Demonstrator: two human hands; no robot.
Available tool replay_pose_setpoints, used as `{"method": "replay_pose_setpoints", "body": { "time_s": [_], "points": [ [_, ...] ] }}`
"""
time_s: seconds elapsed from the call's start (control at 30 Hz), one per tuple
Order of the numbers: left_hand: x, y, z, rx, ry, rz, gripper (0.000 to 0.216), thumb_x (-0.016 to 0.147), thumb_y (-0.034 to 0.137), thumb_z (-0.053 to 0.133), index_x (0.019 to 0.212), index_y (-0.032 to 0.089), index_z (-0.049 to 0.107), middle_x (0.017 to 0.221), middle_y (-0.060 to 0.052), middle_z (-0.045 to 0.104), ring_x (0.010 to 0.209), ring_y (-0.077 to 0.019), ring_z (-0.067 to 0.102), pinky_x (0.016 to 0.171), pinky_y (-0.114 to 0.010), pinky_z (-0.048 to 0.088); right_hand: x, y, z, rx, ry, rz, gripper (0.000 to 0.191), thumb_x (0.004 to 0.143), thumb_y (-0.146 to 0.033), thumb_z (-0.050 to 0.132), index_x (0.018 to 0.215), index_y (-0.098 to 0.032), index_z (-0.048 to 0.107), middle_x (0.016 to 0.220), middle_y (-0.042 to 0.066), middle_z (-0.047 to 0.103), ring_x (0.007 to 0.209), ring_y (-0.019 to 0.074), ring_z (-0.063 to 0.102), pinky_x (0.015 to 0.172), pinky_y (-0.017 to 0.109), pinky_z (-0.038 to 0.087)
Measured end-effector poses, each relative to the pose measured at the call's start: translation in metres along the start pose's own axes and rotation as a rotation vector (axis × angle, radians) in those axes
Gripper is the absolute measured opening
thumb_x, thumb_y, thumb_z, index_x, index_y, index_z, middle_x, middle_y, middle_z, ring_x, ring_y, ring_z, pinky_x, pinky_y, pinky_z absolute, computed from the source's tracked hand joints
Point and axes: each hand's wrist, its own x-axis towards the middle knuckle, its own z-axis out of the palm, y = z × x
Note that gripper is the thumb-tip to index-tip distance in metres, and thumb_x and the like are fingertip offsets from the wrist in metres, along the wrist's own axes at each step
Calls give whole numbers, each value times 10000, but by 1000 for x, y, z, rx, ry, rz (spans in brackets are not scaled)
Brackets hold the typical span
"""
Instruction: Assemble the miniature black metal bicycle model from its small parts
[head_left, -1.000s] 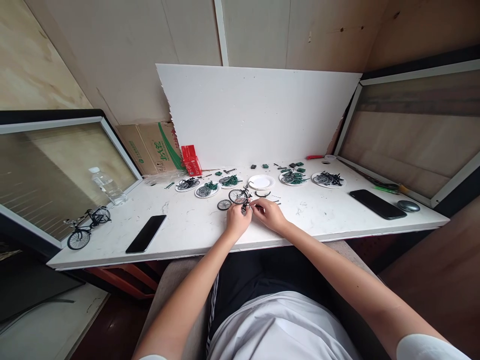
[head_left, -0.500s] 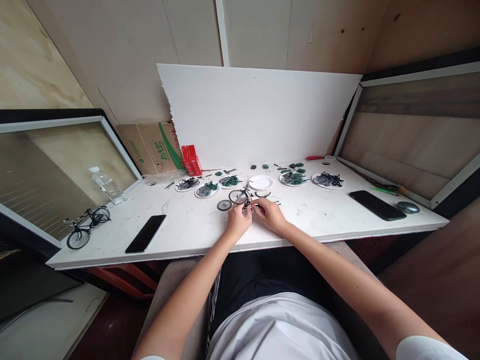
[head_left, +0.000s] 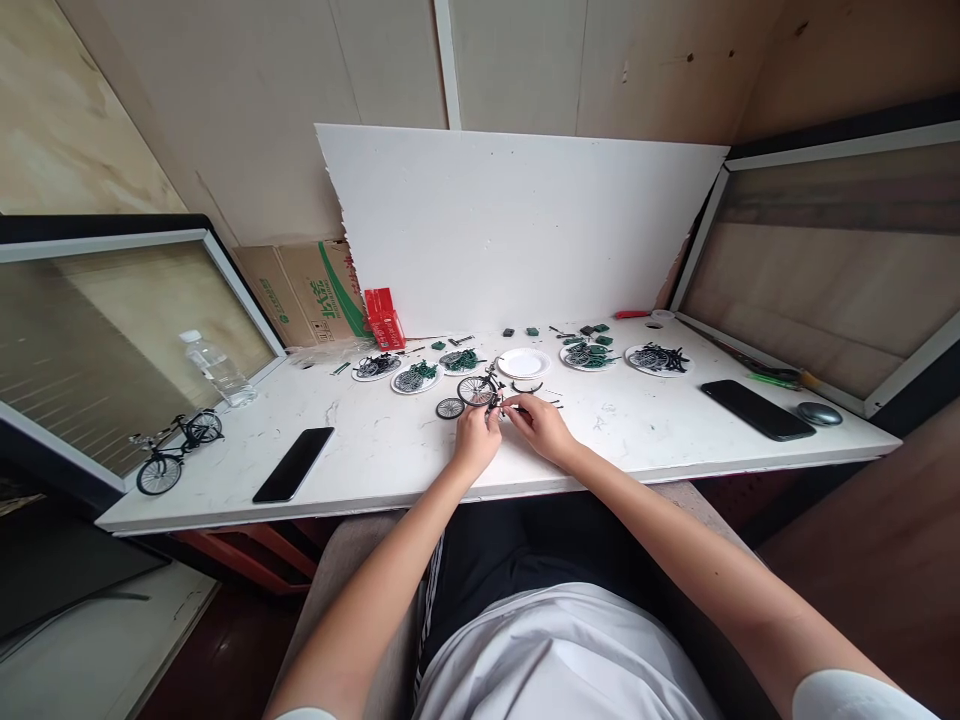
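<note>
A partly built black model bicycle (head_left: 477, 390), with one spoked wheel on it, stands tilted at the middle of the table. My left hand (head_left: 478, 438) is closed on its lower end with thumb and fingertips. Close against it on the right, my right hand (head_left: 541, 428) pinches at the same spot; whatever is between its fingertips is too small and covered to make out. A loose spoked wheel (head_left: 450, 408) lies flat just left of the bicycle. Thin black curved parts (head_left: 526, 388) rest beyond my right hand.
White plates of black and green parts (head_left: 417, 377) line the back, around a bare white plate (head_left: 523, 363). A whole model bicycle (head_left: 178, 448), a bottle (head_left: 217, 368) and a phone (head_left: 293, 464) are left; another phone (head_left: 756, 410) and a mouse (head_left: 819, 414) are right.
Both hands stay together at the model bicycle, with only a slight shift of the fingers. The whole view has moved very slightly; nothing else differs visibly.
</note>
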Motion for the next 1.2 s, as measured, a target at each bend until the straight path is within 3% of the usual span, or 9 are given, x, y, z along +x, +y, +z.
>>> {"method": "replay_pose_setpoints", "body": {
  "time_s": [0.17,0.3,0.5,0.77,1.2],
  "points": [
    [1,-1,0,-6,-5,-2,341,943,116,554,1241,175,710,1252,-126,746,1212,-296,680,1085,-475,539,0,-3,-1,-7,-37,49,246,1024,-387,493,1074,-214,660,851,44,707,640,167,581,643,283,425],
    [1,-2,0,-7,3,10,330,949,128,560,1238,173,713,1247,-131,747,1208,-300,681,1082,-481,541,0,-5,-2,-63,-51,138,216,989,-407,533,1050,-210,598,639,-29,566,532,156,477,566,266,337],
    [1,-5,2,-10,16,11,334,949,129,570,1251,168,708,1236,-138,749,1199,-302,685,1083,-488,540,1,-3,-1,-79,-60,143,187,993,-397,527,964,-218,573,724,-7,610,587,157,504,603,266,347],
    [1,-6,2,-5,7,6,356,938,98,552,1247,168,714,1228,-132,756,1176,-291,700,1056,-466,559,1,2,-3,-14,28,8,296,1023,-452,538,887,-209,639,824,41,607,713,177,542,675,286,407],
    [2,0,0,-5,-12,-4,343,913,93,588,1209,196,726,1205,-114,767,1159,-277,713,1069,-453,554,2,7,-1,-103,-25,94,495,1042,-561,429,756,-207,623,740,58,661,659,179,556,628,279,379]
  ]
}}
